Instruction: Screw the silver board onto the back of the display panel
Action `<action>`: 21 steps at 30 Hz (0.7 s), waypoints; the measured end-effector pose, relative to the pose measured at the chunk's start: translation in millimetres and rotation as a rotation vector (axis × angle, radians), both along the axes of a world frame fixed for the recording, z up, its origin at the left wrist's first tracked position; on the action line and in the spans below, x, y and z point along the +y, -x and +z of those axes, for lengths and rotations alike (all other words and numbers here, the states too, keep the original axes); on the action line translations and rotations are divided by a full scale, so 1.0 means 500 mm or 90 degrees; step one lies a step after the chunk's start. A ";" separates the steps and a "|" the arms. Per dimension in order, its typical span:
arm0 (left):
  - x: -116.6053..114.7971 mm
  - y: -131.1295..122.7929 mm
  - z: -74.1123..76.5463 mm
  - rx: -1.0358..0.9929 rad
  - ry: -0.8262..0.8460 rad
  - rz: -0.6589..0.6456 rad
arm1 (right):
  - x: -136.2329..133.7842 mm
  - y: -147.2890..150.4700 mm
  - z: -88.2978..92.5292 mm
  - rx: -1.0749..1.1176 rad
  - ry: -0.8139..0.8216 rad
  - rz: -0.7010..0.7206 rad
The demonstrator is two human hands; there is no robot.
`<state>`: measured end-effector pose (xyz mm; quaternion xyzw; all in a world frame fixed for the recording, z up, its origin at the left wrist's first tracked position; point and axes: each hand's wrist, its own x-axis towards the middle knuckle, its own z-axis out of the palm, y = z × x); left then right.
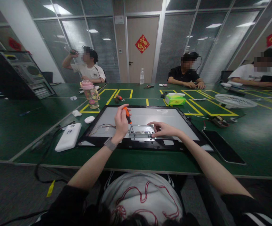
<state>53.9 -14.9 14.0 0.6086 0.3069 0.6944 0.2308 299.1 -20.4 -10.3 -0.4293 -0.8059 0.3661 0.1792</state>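
My left hand (121,123) is closed around an orange and black screwdriver (127,116). Its shaft slants down to the left end of a metal bracket (142,133), where the tip seems to touch. At the bracket's right end, my right hand (162,129) grips with curled fingers and thumb; the exact contact is partly hidden. The bracket sits along the near edge of a flat display panel (173,119), grey-backed with a black frame, lying on the table. Thin wires (106,126) run across the panel to the left of my left hand.
On the green table (117,161), a white power bank (68,137), a white case (89,119) and a pink-lidded bottle (90,95) stand left. Right are a phone (223,147), a green tissue pack (175,99) and a white fan grille (235,101). Several people sit opposite.
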 end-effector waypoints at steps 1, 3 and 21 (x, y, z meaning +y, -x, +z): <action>0.000 -0.001 -0.001 -0.010 -0.001 -0.009 | 0.000 0.000 0.000 -0.002 -0.002 -0.002; 0.000 -0.002 -0.002 -0.025 -0.005 -0.023 | 0.000 0.001 0.000 -0.004 -0.004 -0.004; -0.006 -0.004 0.004 0.019 0.001 0.007 | 0.003 -0.001 -0.002 0.001 -0.004 0.001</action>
